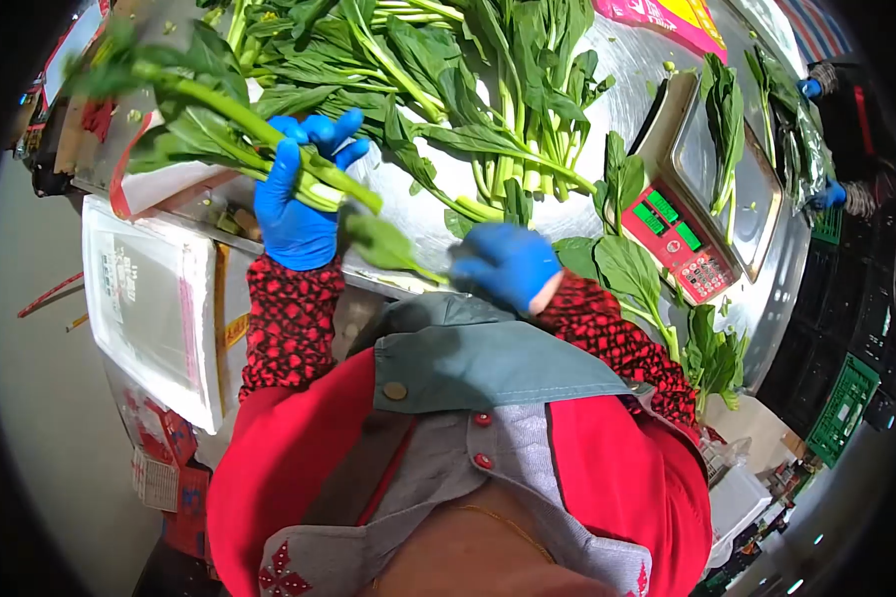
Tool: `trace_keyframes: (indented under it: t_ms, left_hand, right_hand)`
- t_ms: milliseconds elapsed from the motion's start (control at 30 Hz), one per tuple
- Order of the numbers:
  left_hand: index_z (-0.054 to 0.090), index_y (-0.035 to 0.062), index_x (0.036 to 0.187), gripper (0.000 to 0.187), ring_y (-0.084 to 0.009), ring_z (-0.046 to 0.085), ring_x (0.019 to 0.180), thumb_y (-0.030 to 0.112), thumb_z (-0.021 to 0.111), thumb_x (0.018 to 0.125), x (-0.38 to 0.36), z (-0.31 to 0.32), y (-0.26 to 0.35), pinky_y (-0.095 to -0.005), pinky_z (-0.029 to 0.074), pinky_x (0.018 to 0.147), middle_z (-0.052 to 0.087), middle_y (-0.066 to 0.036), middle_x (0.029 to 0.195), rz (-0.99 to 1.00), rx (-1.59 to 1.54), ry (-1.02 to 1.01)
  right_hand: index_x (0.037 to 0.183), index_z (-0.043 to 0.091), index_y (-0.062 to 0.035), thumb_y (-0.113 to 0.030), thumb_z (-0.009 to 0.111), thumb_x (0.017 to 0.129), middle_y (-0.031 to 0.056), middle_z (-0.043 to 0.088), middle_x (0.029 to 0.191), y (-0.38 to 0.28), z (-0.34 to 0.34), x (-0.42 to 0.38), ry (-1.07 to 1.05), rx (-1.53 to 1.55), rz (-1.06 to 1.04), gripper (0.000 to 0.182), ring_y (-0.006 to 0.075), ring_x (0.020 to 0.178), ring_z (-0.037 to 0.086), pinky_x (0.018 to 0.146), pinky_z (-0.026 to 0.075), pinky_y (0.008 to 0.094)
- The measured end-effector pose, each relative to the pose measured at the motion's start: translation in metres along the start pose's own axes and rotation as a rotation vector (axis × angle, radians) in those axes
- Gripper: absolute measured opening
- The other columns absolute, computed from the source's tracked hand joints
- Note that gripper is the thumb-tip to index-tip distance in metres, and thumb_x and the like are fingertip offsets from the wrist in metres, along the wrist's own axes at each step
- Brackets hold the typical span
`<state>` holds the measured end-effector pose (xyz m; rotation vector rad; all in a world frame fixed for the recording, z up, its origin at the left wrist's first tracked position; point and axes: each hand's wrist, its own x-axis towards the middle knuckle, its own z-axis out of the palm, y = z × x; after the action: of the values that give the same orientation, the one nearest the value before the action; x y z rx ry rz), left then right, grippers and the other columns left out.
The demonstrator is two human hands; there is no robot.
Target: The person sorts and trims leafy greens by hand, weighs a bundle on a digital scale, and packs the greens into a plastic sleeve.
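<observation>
Head view: left hand (pixel 301 214), blue-gloved, is closed round a bunch (pixel 219 109), above the near left part of the worktop (pixel 607 75). Right hand (pixel 508 267), also gloved, is blurred near the near edge, beside a leaf's (pixel 380 242) stem end; cannot tell its grip. Pile (pixel 513 90) lies beyond both; scale (pixel 689 254), greens on its pan, stands toward the right edge.

Single head-worn view, looking forward and steeply down. Wide, round field, dark corners. Red jacket (pixel 617 448) nearest, across bottom; left hand (pixel 307 189) and right hand (pixel 508 265) farther out, near centre; metal table (pixel 609 104) with greens (pixel 543 90) beyond, toward top.
</observation>
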<state>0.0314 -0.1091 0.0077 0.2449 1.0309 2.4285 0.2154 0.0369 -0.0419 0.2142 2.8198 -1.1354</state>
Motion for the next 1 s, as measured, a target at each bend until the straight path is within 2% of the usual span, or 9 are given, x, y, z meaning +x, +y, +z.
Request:
trace_keyframes:
  t_ms: [100,200,333,467,600,733,833,867,1000]
  left_hand:
    - [0.047,0.0059,0.101,0.023,-0.0171,0.051,0.071,0.017,0.057,0.083,0.001,-0.022,-0.014,-0.0359,0.045,0.069,0.051,-0.005,0.078,-0.122,-0.148,-0.129]
    - [0.046,0.0044,0.103,0.023,-0.0152,0.051,0.065,0.010,0.057,0.082,-0.012,-0.017,-0.037,-0.0322,0.045,0.064,0.049,-0.004,0.074,-0.242,-0.076,-0.155]
    - [0.046,0.0069,0.105,0.030,-0.0130,0.049,0.063,0.010,0.060,0.079,-0.032,-0.005,-0.068,-0.0283,0.044,0.063,0.048,-0.002,0.076,-0.372,0.035,0.004]
    - [0.051,0.0038,0.099,0.027,-0.0151,0.057,0.070,0.006,0.065,0.075,-0.037,0.000,-0.088,-0.0267,0.046,0.064,0.057,-0.005,0.081,-0.466,0.250,0.024]
    - [0.053,0.0023,0.095,0.022,-0.0178,0.060,0.075,0.006,0.064,0.076,-0.035,-0.005,-0.092,-0.0285,0.048,0.068,0.060,-0.007,0.081,-0.401,0.294,0.019]
    - [0.052,0.0011,0.099,0.020,-0.0204,0.060,0.080,0.004,0.058,0.080,-0.016,-0.020,-0.073,-0.0311,0.048,0.073,0.061,-0.009,0.083,-0.222,0.183,0.094]
    - [0.050,0.0018,0.104,0.022,-0.0212,0.058,0.083,0.005,0.054,0.083,0.005,-0.046,-0.049,-0.0333,0.048,0.075,0.059,-0.010,0.092,-0.030,0.079,0.169]
    - [0.049,0.0029,0.105,0.023,-0.0207,0.058,0.083,0.006,0.054,0.083,0.012,-0.053,-0.042,-0.0336,0.048,0.075,0.058,-0.010,0.095,0.052,0.055,0.224]
    - [0.049,0.0052,0.105,0.023,-0.0186,0.056,0.081,0.007,0.054,0.083,0.021,-0.059,-0.021,-0.0318,0.048,0.071,0.056,-0.009,0.095,-0.105,-0.230,0.030]
  right_hand:
    - [0.088,0.059,-0.0074,-0.016,0.066,0.070,0.0118,0.057,0.089,0.031,-0.038,0.008,0.530,-0.178,0.115,0.021,0.0314,0.079,0.053,0.071,0.043,0.0405]
    - [0.091,0.057,-0.0074,-0.013,0.066,0.069,0.0128,0.055,0.095,0.074,-0.042,0.003,0.558,-0.511,0.166,0.025,0.0320,0.085,0.052,0.073,0.042,0.0394]
    - [0.094,0.056,-0.0068,-0.014,0.066,0.068,0.0136,0.056,0.093,0.087,-0.029,0.002,0.576,-0.303,0.171,0.028,0.0322,0.087,0.052,0.073,0.042,0.0402]
    - [0.093,0.056,-0.0076,-0.016,0.066,0.068,0.0136,0.056,0.096,0.030,-0.014,0.012,0.724,-0.091,-0.070,0.028,0.0326,0.087,0.052,0.073,0.042,0.0400]
    - [0.088,0.056,-0.0083,-0.020,0.064,0.073,0.0142,0.057,0.087,-0.005,-0.002,0.019,0.524,-0.183,-0.097,0.020,0.0325,0.081,0.054,0.068,0.043,0.0408]
    - [0.089,0.056,-0.0051,-0.019,0.061,0.079,0.0155,0.058,0.080,-0.010,0.004,0.008,0.221,0.185,0.209,0.018,0.0332,0.073,0.056,0.062,0.045,0.0381]
    - [0.089,0.055,-0.0084,-0.023,0.056,0.081,0.0152,0.056,0.068,-0.003,0.010,-0.007,-0.093,-0.061,-0.043,0.016,0.0325,0.067,0.056,0.058,0.044,0.0411]
    - [0.089,0.055,-0.0084,-0.023,0.056,0.081,0.0152,0.056,0.068,0.000,0.006,-0.008,-0.086,-0.068,-0.029,0.016,0.0325,0.067,0.056,0.058,0.044,0.0411]
    - [0.090,0.058,-0.0064,-0.024,0.059,0.080,0.0146,0.060,0.078,0.028,-0.025,0.008,0.586,-0.097,0.075,0.020,0.0321,0.069,0.058,0.059,0.046,0.0372]
